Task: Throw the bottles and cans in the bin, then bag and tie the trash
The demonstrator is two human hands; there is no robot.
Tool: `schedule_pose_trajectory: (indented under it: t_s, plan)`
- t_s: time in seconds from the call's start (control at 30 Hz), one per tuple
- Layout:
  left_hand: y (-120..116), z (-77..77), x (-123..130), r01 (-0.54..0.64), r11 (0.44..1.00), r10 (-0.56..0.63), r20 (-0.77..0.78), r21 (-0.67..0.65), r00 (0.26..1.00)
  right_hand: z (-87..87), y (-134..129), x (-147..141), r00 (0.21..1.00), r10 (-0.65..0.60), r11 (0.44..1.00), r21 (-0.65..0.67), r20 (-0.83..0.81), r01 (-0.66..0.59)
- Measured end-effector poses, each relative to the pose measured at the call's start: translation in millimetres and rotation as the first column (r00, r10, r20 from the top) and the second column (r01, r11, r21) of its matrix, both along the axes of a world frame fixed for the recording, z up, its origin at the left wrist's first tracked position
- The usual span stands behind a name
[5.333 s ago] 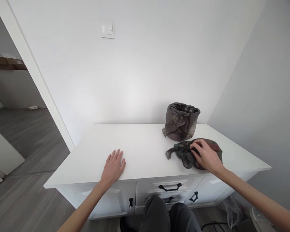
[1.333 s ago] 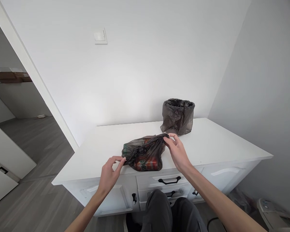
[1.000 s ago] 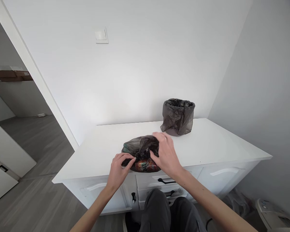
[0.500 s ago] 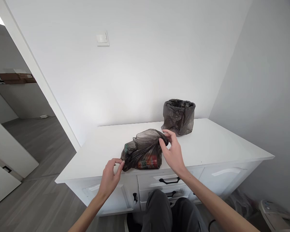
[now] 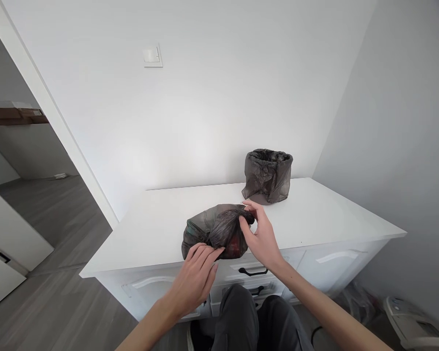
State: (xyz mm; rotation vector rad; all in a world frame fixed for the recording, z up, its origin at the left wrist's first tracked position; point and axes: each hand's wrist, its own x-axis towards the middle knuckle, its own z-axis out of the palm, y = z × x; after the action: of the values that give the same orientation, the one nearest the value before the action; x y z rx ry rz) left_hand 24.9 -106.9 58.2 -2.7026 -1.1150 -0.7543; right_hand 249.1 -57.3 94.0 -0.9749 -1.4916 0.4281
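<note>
A thin black plastic bag (image 5: pixel 205 224) lies at the front edge of the white cabinet top, its plastic wrapped over what it holds. Something red shows dimly through it at the right and something greenish at the left. My right hand (image 5: pixel 259 236) pinches the gathered, bunched plastic at the bag's upper right between thumb and fingers. On the near side of the bag, my left hand (image 5: pixel 197 273) presses its fingers together over the plastic, with the fingertips beside the twisted folds.
Behind the bag, a bin lined with black plastic (image 5: pixel 269 178) stands on the cabinet top (image 5: pixel 325 214) near the wall. Drawers with black handles (image 5: pixel 254 271) face my knees (image 5: pixel 237 317). A light switch (image 5: pixel 152 56) is on the wall. A doorway opens at the left.
My left hand has moved right and onto the bag's front, drawing the loose plastic over. The red can inside is now more covered. My right hand keeps its pinch.
</note>
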Motion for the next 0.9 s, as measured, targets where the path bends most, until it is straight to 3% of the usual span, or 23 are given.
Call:
schedule_pose_trajectory:
  t_s: [0.23, 0.5, 0.6, 0.7, 0.9]
  plan:
    - [-8.9, -15.6, -18.4, -0.215, 0.976, 0.213, 0.039, 0.039, 0.976, -8.0, -0.9, 3.5, 1.000, -0.002, 0.999, -0.036, -0.030, 0.001]
    - [3.7, -24.0, -32.2, -0.416, 0.901, 0.424, 0.043, -0.126, 0.905, -19.8, -5.0, -9.2, 0.999, 0.031, 0.999, -0.031, 0.010, -0.031]
    - [17.3, -23.6, -34.3, -0.443, 0.872, 0.462, 0.050, -0.211, 0.886, -34.2, -7.2, -16.6, 0.998, 0.020, 1.000, -0.020, 0.055, -0.019]
    - [30.7, -17.0, -39.7, -0.479, 0.832, 0.489, -0.037, -0.279, 0.871, -55.7, -6.1, -26.7, 0.989, 0.008, 1.000, 0.014, 0.146, -0.010]
    - [42.9, 2.0, -54.2, -0.531, 0.797, 0.506, -0.161, -0.290, 0.847, -95.4, 12.5, -49.0, 0.967, -0.107, 0.993, 0.081, 0.231, 0.090]
